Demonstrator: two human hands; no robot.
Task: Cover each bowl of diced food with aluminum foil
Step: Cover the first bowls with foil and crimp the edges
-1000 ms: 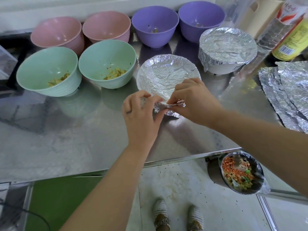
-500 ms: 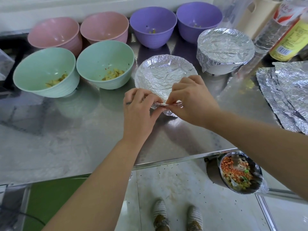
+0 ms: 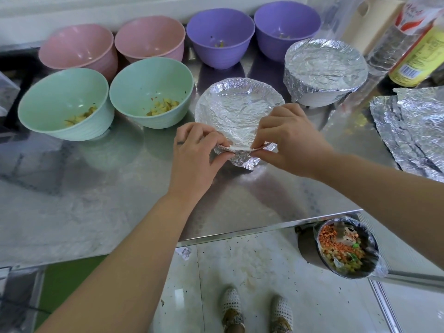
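A bowl under a crinkled foil sheet [image 3: 237, 109] stands mid-table. My left hand [image 3: 194, 155] and my right hand [image 3: 288, 138] pinch the foil's near edge at the bowl's rim, where a strip of white rim shows. Behind it to the right sits a white bowl wrapped in foil [image 3: 324, 66]. Two green bowls [image 3: 64, 102] [image 3: 151, 90] hold yellow diced food, uncovered. In the back row stand two pink bowls [image 3: 79, 49] [image 3: 149, 38] and two purple bowls [image 3: 219, 32] [image 3: 287, 22], all uncovered.
Spare foil sheets [image 3: 413, 126] lie at the table's right edge. Bottles [image 3: 418, 54] stand at the back right. Below the steel table's front edge [image 3: 264, 230], a lined bin [image 3: 346, 248] holds food scraps. My shoes [image 3: 254, 313] show on the floor.
Both hands shifted slightly along the near rim while pinching the foil edge; the foil flap now hangs lower at the front.
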